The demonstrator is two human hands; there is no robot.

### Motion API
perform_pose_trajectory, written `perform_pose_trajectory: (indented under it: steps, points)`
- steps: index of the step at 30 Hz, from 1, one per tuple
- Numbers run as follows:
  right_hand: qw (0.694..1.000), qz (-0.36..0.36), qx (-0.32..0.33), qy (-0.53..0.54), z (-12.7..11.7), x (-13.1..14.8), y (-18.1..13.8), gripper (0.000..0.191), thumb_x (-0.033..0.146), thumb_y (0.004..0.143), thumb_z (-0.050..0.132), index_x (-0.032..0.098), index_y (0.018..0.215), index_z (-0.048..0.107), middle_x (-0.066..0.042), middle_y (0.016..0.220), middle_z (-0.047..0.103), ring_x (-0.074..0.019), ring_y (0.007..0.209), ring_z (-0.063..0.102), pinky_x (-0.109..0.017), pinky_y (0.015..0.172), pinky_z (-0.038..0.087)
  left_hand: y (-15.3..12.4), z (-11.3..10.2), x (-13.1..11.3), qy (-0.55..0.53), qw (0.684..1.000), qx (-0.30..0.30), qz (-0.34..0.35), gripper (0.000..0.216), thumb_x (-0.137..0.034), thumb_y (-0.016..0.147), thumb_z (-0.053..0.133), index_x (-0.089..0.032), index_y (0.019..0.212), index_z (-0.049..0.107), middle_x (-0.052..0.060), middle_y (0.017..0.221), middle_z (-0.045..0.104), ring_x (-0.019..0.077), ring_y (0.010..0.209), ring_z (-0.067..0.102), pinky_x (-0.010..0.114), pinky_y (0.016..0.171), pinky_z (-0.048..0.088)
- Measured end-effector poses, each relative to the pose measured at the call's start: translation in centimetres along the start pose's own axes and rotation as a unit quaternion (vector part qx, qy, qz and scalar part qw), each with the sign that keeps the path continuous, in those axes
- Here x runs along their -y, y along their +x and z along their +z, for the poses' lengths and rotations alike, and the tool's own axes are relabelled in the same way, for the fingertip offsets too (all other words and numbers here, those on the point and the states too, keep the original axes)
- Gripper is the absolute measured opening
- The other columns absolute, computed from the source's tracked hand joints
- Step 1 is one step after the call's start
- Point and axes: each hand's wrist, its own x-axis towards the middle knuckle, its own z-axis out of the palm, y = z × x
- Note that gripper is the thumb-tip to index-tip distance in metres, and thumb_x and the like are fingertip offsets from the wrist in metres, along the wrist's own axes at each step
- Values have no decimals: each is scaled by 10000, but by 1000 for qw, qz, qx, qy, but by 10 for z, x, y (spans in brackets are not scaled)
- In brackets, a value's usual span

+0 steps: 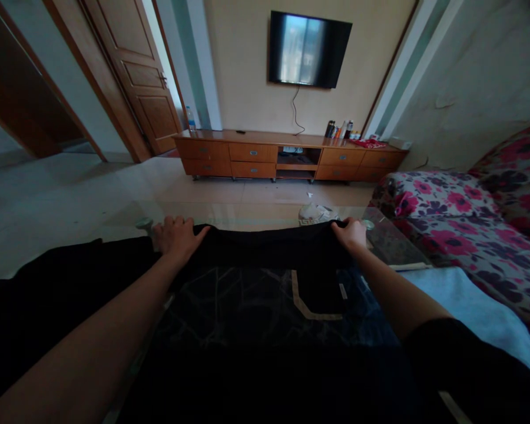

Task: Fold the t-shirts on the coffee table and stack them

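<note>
A dark garment point(247, 300) lies in front of me over a glass table point(265, 213). It has a faint line-patterned panel and a tan-trimmed black patch, and its kind is not clear. My left hand point(176, 235) grips the far edge near its left corner, thumb pointing inward. At the right end of that edge, my right hand point(351, 232) pinches the fabric. The edge is stretched nearly straight between them. More black cloth point(70, 277) is heaped beyond my left forearm. Light blue cloth point(468, 300) lies to the right of my right forearm.
A flowered sofa point(450, 203) stands at the right. Beyond the table is a low wooden cabinet point(251, 153) with several bottles and cans point(340, 129). A television point(309, 50) hangs above it. A pale patterned item point(315, 213) shows near the table's far edge.
</note>
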Motion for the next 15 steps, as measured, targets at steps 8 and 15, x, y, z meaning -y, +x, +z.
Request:
perform_pose_trajectory:
  steps: [8, 15]
  points:
    - [954, -262, 128, -64, 14, 12, -35, 377, 469, 965, 478, 173, 1039, 699, -146, 1097, 695, -297, 1065, 634, -392, 965, 457, -17, 12, -32, -134, 961, 110, 214, 396, -469, 968, 444, -199, 886, 721, 134, 944, 711, 315, 990, 633, 458, 932, 438]
    - [957, -232, 175, -26, 37, 34, -40, 552, 421, 1027, 369, 229, 1535, 469, -108, 1588, 452, -307, 1392, 474, -435, 1110, 411, -27, 29, -78, -270, 931, 126, 210, 536, -437, 979, 450, -203, 1448, 565, 132, 1490, 549, 312, 1382, 496, 445, 1108, 416]
